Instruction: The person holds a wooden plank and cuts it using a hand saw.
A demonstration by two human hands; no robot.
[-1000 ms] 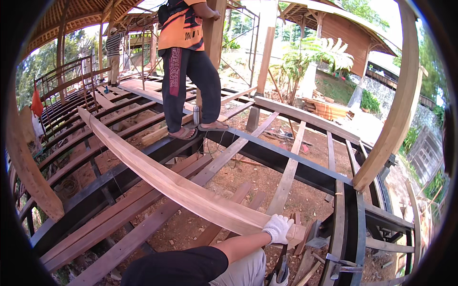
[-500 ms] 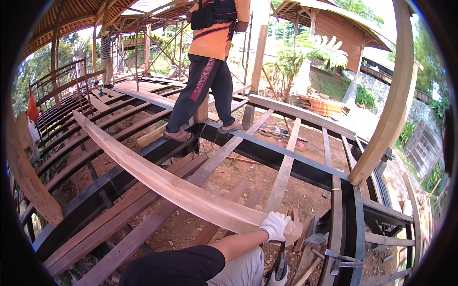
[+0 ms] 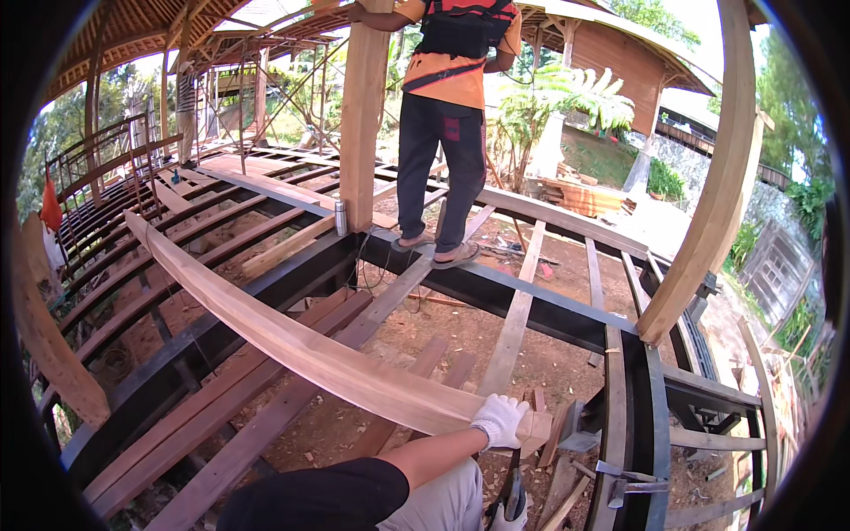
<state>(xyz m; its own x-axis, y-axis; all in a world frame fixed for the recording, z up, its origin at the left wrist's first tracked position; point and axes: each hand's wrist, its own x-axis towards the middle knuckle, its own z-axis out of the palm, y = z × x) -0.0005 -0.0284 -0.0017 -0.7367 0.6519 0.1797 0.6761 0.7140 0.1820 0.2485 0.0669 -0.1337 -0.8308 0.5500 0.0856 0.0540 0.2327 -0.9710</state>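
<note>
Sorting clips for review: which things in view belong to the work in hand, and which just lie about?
In hand:
long pale wooden beam under the white-gloved left hand
dark slender tool in the white-gloved right hand

Apparently unused:
grey metal hammer-like tool
silver cylindrical flask
stacked orange-brown boards

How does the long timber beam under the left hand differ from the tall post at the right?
The beam slants low over the black framework, while the post rises tall from it. The left hand is on the beam's near end; no hand touches the post. Both are light-brown wood.
</note>
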